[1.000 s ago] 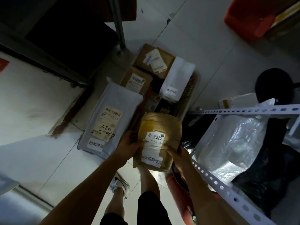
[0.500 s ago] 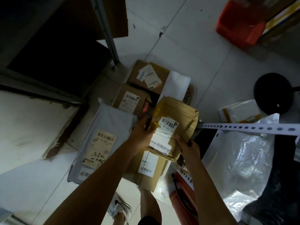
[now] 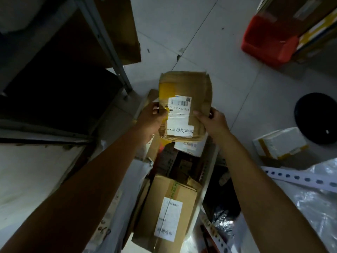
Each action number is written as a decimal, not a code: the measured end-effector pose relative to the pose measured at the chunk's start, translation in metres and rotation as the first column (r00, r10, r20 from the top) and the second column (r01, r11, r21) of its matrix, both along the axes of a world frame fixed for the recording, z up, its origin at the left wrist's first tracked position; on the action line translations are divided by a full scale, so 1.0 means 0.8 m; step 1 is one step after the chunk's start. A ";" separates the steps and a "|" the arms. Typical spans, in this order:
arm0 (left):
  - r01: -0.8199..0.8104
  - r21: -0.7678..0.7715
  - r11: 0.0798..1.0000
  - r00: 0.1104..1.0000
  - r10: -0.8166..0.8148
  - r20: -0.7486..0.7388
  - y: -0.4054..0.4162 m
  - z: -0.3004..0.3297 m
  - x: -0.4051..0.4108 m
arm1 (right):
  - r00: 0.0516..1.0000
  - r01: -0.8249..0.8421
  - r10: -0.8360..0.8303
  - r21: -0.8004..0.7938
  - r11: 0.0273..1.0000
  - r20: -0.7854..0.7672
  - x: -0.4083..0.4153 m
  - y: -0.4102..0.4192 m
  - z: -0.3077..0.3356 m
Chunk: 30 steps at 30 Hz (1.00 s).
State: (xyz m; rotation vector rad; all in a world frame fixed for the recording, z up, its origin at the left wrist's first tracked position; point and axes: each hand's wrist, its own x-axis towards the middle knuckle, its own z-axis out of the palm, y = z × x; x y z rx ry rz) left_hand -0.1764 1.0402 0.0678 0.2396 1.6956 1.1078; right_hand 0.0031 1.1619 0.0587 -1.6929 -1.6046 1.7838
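While a person's left hand (image 3: 155,118) and right hand (image 3: 214,123) grip it from either side, a crumpled brown cardboard parcel (image 3: 191,84) with a white barcode label and yellow tape is held in the air above a pile of packages on the pale tiled floor (image 3: 218,52). The fingers (image 3: 213,111) of both hands are curled round the parcel's edges. Each thumb presses on its front face, the left at the yellow tape and the right beside the label. Directly under the parcel lies a white package (image 3: 189,147) with printed characters, and nearer the camera is a taller brown cardboard box (image 3: 182,201) bearing a long white label. A grey metal shelf post (image 3: 107,42) stands to the left. A red plastic bin (image 3: 268,39) sits well apart at upper right, with a round black object (image 3: 317,117), a small white box with yellow tape (image 3: 280,143) and a white perforated metal strip (image 3: 300,178) to the right.
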 end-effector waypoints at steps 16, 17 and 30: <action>-0.509 -0.270 0.817 0.750 0.575 0.326 0.022 -0.121 0.025 | 0.359 -0.928 0.626 0.190 0.321 0.693 -0.169 0.071 -0.081; -0.466 -0.292 0.835 0.767 0.546 0.336 0.022 -0.120 0.017 | 0.372 -0.922 0.582 0.214 0.324 0.723 -0.169 0.064 -0.090; 0.023 -0.351 0.936 0.897 -0.174 -0.406 -0.103 0.008 -0.028 | 0.640 -0.717 0.465 0.258 0.648 0.611 -0.150 -0.044 -0.001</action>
